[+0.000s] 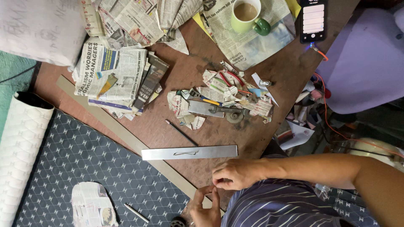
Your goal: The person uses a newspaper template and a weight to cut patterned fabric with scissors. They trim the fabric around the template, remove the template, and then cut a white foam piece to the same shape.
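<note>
A: Your right hand (235,173) is curling, fingertips pinching something too small to tell. Your left hand (206,206) is rising just below it, fingers pressing together toward the same spot, at the near edge of the table (290,67).

B: And the metal ruler (189,152)?

A: It's lying just beyond your hands, long axis running left to right, your right hand nearer. A pencil (181,133) is angling above it. Patterned dark fabric (84,159) is spreading to the left with a newspaper cutout (92,206) on it; bare wood is showing beyond the ruler, up to the pile of tools and scraps (223,105).
</note>
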Tool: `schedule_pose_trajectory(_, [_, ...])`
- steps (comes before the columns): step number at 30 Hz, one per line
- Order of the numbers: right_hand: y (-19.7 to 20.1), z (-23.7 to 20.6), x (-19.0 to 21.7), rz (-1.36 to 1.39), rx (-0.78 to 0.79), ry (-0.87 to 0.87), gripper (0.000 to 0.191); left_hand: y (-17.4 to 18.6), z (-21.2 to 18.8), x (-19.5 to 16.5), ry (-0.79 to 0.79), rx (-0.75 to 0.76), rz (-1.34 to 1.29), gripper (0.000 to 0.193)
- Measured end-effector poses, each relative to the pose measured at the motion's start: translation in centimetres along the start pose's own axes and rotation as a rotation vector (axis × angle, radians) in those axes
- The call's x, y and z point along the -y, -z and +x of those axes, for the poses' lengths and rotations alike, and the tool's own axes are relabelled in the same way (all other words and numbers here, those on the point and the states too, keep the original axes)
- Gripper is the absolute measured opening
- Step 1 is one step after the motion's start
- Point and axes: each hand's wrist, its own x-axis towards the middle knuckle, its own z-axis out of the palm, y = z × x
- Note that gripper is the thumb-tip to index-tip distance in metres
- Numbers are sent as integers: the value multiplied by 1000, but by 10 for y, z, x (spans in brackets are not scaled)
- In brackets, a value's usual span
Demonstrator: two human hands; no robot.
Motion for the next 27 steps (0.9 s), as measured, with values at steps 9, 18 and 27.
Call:
schedule_pose_trajectory(9, [-5,-1,-7,-6,30,-67,12,-11,4,-1,96,7,131,11])
schedule_pose_trajectory(18, [0,4,-6,9,7,-56,12,-15,8,5,75,-3,131,11])
schedule_pose_trajectory(27, [3,10,-3,22,22,-87,14,-7,13,0,174,13,-119,11])
